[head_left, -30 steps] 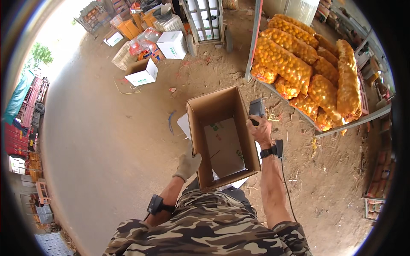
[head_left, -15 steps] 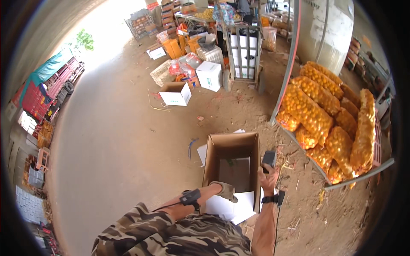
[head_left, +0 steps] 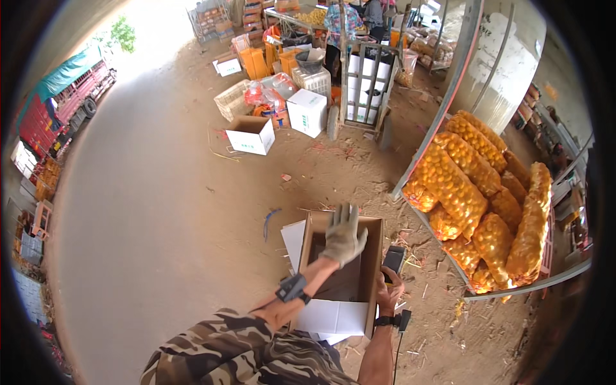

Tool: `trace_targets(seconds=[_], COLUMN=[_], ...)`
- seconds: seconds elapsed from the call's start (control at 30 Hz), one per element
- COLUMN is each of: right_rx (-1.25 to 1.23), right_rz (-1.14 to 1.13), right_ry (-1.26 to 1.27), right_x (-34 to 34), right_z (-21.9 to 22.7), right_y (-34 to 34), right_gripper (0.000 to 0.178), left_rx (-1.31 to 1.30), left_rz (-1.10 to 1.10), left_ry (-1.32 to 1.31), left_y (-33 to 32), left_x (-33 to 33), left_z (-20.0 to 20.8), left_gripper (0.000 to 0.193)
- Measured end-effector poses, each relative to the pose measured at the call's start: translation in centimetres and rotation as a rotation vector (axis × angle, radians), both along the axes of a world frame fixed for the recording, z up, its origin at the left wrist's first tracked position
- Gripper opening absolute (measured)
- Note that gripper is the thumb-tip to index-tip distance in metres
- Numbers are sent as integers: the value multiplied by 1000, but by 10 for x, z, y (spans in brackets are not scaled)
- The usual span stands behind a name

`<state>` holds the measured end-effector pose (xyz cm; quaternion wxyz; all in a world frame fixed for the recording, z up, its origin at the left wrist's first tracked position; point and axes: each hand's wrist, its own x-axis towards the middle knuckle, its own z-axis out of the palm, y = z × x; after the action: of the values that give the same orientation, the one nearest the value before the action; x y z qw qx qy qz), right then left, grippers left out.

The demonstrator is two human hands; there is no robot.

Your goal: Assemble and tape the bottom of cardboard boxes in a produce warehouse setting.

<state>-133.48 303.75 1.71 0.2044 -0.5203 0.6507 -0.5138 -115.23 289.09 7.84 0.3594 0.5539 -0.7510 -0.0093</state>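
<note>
Holding the gloved left hand (head_left: 344, 242) palm down over the far part of an open cardboard box (head_left: 370, 260), with fingers straight and slightly apart, thumb angled away to the right. Cannot tell whether the hand touches the cardboard. Gripping a dark tool (head_left: 393, 258) in the bare right hand (head_left: 389, 290), with fingers curled around its near end, just beside the right wall of the box. Standing close behind the box in a camouflage shirt (head_left: 256, 346), facing an opening partly covered at the near end by a white flap (head_left: 333, 317). Looking down, past the box's left side, on a blue strip (head_left: 270, 223) lying on the ground (head_left: 321, 173). Facing, farther ahead, an open white carton (head_left: 253, 144) near a closed white carton (head_left: 308, 114). Having, off to the right, net sacks (head_left: 452, 183) of round orange produce piled behind a metal rail (head_left: 539, 287).
</note>
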Motion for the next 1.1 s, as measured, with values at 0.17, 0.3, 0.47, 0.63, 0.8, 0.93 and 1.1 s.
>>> trace_targets(seconds=[0.17, 0.3, 0.47, 0.63, 0.8, 0.93, 1.1], right_rx=[53, 113, 82, 198, 208, 301, 398], right_rz=[-45, -17, -154, -49, -76, -33, -68], right_ry=[66, -56, 208, 689, 715, 711, 627], right_x=[5, 2, 53, 121, 111, 119, 115], right_z=[1, 5, -7, -24, -26, -22, -20], right_y=[3, 3, -4, -2, -12, -23, -19], right_gripper=[35, 41, 35, 35, 30, 40, 48], left_rx=[193, 311, 457, 444, 164, 540, 353], left_rz=[-136, -209, -259, -273, -107, -478, -261], left_ry=[-112, -219, -322, 207, 526, 607, -60], left_y=[-26, 32, 26, 21, -44, -80, -63], left_x=[27, 37, 48, 73, 170, 159, 66], left_z=[-34, -93, -94, -50, -25, -120, -123], left_gripper=[36, 33, 39, 47, 45, 49, 50])
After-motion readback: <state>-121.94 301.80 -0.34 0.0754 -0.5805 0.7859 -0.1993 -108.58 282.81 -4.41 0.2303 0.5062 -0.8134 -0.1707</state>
